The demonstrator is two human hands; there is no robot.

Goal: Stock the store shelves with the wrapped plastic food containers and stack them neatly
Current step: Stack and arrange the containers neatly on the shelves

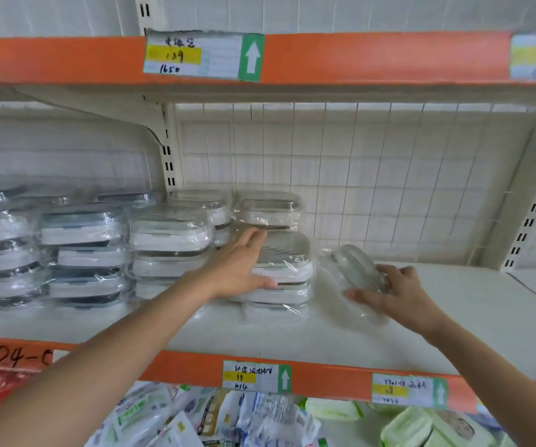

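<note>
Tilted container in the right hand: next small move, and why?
Probably lay it flat and slide it left against the stack. The right hand grips the container tilted on the shelf, apart from the stack that the left hand steadies.

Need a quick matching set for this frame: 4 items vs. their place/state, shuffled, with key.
1. left hand
2. right hand
3. tilted wrapped container
4. baby wipes packs

A. lower shelf, below the orange edge
B. fingers straight against the front container stack
C. leaning, not yet stacked, right of the stacks
D. gripping a wrapped container

Pairs: 1-B, 2-D, 3-C, 4-A
</note>
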